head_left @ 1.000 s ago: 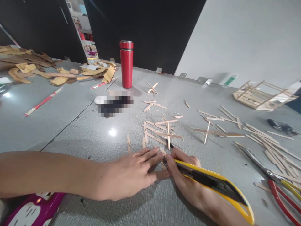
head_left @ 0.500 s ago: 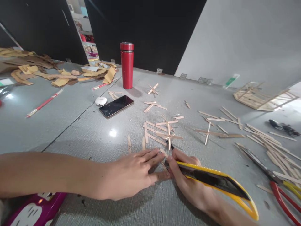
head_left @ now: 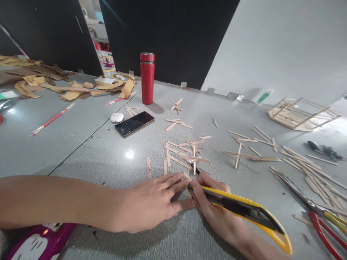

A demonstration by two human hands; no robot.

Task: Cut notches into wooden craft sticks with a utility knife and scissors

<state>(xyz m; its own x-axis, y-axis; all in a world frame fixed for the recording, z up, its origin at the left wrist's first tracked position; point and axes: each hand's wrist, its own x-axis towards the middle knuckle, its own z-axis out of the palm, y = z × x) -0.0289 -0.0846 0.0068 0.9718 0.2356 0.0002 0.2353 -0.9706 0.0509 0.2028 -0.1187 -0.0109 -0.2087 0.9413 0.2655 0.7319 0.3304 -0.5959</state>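
Right hand wrapped round yellow cutter, thumb and finger pinching near blade end. Left hand laid flat beside that grip, fingers spread, fingertips at short wooden stick just ahead of cutter. Step in hand looks like trimming stick; blade contact mostly hidden, so hard to be sure. Next move seems to call for firm left pressure, fingertips clear of edge. Crossed sticks just beyond grip.

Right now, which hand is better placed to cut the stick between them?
Probably the right hand: it holds the yellow cutter, while the left hand lies palm-down by the stick.
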